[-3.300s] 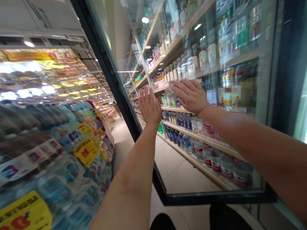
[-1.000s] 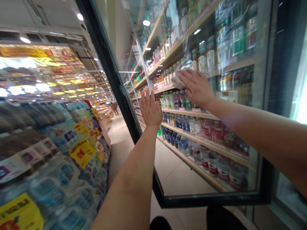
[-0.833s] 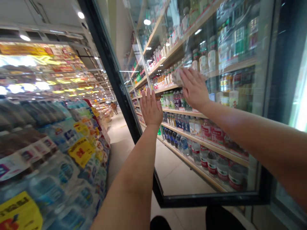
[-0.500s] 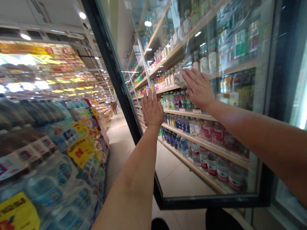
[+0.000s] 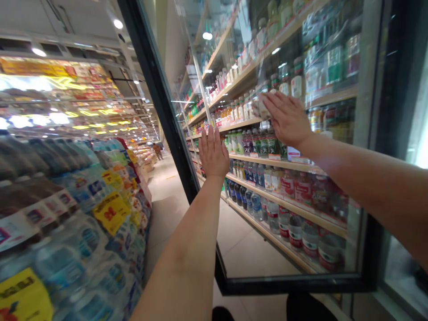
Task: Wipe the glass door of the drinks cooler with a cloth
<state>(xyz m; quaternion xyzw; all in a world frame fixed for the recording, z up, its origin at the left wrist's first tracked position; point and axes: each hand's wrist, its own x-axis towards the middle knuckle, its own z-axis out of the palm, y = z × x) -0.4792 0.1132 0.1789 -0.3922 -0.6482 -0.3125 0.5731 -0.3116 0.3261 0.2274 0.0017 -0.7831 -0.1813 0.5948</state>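
Note:
A glass door (image 5: 274, 263) with a black frame stands swung out in front of me. Flat against its pane, fingers stretched upward, lies my left hand (image 5: 214, 154), holding nothing. Farther right and a little higher, my right hand (image 5: 290, 119) presses a crumpled whitish cloth (image 5: 263, 108) to the same pane. Most of the cloth is hidden under the fingers, so its exact material is hard to make out. Shelves of drink bottles (image 5: 294, 229) show in the glass; I cannot tell how much of this is reflection.
Packs of bottled drinks (image 5: 67, 240) are stacked on the left, with yellow price signs (image 5: 112, 212) on them. Beyond the door's edge runs a tiled aisle (image 5: 165, 178), where a person (image 5: 157, 151) is far off. A lit cabinet edge (image 5: 417, 151) stands at the right.
My right hand has slid a short way right across the glass with the cloth. My left hand has stayed nearly in place on the pane.

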